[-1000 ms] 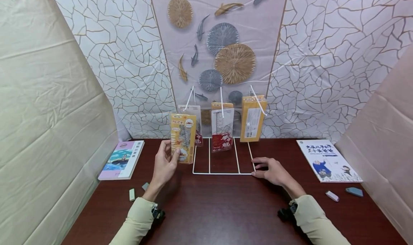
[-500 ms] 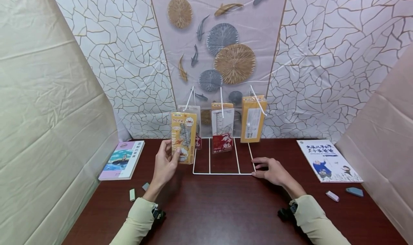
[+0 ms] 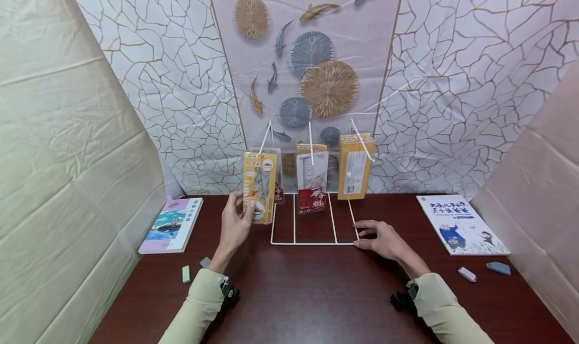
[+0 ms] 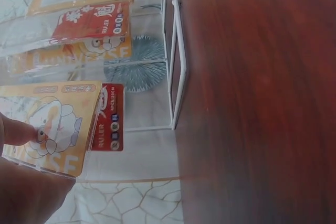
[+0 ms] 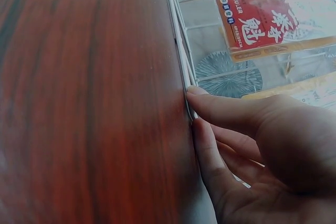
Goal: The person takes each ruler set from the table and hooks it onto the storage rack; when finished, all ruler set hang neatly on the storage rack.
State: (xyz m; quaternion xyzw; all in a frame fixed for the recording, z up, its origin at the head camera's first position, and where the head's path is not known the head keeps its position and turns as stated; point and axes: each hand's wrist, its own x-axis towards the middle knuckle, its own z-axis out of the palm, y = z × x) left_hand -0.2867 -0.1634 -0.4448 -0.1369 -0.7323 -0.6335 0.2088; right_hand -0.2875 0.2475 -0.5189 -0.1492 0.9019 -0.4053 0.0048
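My left hand (image 3: 243, 212) pinches the lower part of a yellow ruler packet (image 3: 259, 185) and holds it upright at the left peg of a white wire rack (image 3: 312, 243). In the left wrist view my thumb (image 4: 16, 132) presses the yellow packet (image 4: 55, 127), with a red-ended packet (image 4: 110, 116) just behind it. A red-and-white packet (image 3: 312, 178) hangs on the middle peg and another yellow packet (image 3: 355, 167) on the right peg. My right hand (image 3: 379, 237) lies with straight fingers on the rack's front right corner; its fingers (image 5: 226, 111) touch the rack wire (image 5: 178, 40).
The rack stands on a dark red table (image 3: 316, 293). One book (image 3: 172, 225) lies at the left and another book (image 3: 461, 224) at the right. Small erasers (image 3: 185, 273) lie front left, with a pink eraser (image 3: 466, 274) and a blue eraser (image 3: 498, 268) front right. Cloth walls close both sides.
My left hand has lifted the yellow packet a little higher and slightly right, closer to the left peg. The right hand has stayed on the rack's corner.
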